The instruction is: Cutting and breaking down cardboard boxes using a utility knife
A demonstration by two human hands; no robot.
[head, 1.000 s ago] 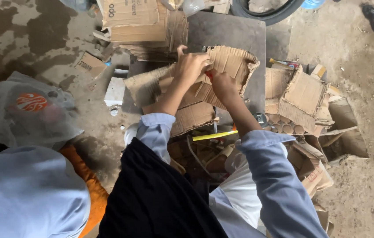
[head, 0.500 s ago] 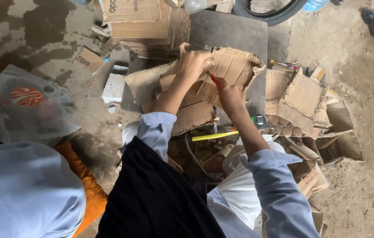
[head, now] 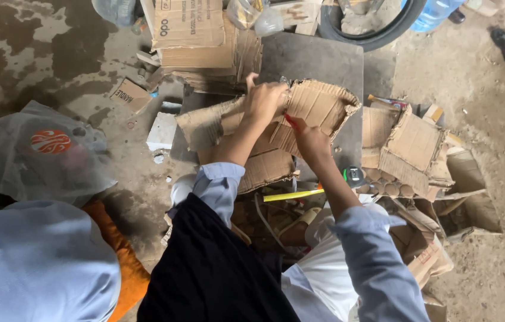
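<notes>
Torn corrugated cardboard piece, ribbed and ragged-edged, is held above a dark flat slab. It is gripped by left hand at 9 o'clock and pinched by right hand at 6 o'clock.

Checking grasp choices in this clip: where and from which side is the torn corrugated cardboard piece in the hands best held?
Probably at its near-left edge, coming from the person's side. The corrugated cardboard piece is tilted up with that edge free, and the left hand and right hand already pinch there. Its far-right edge is ragged and curled, likely a weaker hold.
</notes>
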